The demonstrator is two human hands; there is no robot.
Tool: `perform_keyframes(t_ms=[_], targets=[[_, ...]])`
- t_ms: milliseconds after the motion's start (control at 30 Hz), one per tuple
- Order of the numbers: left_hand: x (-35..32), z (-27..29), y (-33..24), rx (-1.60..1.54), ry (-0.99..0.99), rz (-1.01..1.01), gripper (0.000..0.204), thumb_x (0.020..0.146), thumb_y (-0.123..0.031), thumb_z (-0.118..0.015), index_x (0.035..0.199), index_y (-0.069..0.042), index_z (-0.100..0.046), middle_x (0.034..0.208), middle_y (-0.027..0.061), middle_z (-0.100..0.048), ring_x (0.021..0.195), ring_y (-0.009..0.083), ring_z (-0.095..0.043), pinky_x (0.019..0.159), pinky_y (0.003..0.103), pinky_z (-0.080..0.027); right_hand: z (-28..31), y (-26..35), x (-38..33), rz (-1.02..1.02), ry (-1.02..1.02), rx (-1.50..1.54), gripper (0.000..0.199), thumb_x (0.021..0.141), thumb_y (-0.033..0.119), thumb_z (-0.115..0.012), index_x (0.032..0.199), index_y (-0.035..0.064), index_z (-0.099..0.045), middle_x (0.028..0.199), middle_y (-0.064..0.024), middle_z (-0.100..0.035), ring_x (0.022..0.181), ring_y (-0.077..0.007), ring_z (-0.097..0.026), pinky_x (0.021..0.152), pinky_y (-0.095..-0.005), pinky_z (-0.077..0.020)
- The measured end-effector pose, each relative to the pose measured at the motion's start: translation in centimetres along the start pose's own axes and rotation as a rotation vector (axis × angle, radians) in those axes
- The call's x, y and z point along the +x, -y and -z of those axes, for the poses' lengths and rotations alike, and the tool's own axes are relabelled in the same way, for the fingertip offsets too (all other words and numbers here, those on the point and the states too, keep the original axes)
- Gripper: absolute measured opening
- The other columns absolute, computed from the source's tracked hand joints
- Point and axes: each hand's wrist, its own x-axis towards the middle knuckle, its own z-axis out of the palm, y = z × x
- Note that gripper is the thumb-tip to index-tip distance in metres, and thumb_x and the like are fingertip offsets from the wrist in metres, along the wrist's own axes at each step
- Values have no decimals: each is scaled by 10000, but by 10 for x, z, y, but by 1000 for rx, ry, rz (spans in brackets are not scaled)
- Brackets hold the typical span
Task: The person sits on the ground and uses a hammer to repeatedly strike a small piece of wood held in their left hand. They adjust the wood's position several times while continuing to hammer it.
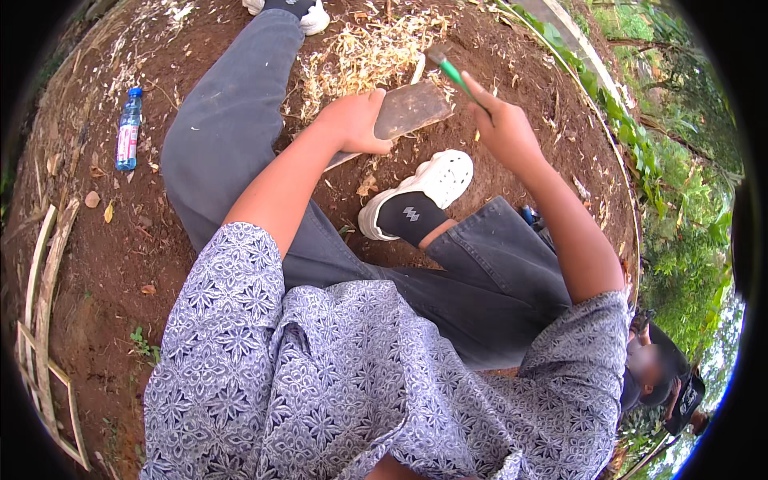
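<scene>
My left hand [358, 122] is closed on the near left end of a flat, brown, rectangular board [414, 108], thumb and fingers over its edges. The board is tilted above the ground between my legs. My right hand [506, 128] is wrapped round the green handle of a tool [454, 72], index finger stretched along it. The tool's short brownish head points up and left, past the board's far end and apart from it; I cannot tell its exact kind. A pale strip of wood [418, 69] stands out just behind the board.
Pale wood shavings [360, 56] lie heaped on the reddish soil beyond the board. A water bottle [128, 132] stands at the left, with long wooden strips [50, 296] nearer me. My white clog [444, 178] is close below the board. Another person [652, 368] is at the far right, by greenery.
</scene>
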Motion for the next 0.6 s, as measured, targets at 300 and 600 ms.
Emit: perform_keyframes(t_ms=[300,600], targets=[[-3,-1,-1,-6,24,16,841,668,-522,-793,1227,36,-506,1151,257,-670,1045,415,-682,909,477,-561,-15,-16,-1,6,25,-25,586,1056,171,-597,1587,363,-443,798,-135,-710,678,-135,-629,678,-328,-519],[-5,0,-7,-18,68,-5,903,695,-473,-779,1358,50,-459,1222,283,-638,1103,423,-655,947,473,-536,-18,-20,4,-71,128,-104,638,1038,124,-607,1611,318,-404,774,-174,-663,645,-192,-622,641,-336,-518]])
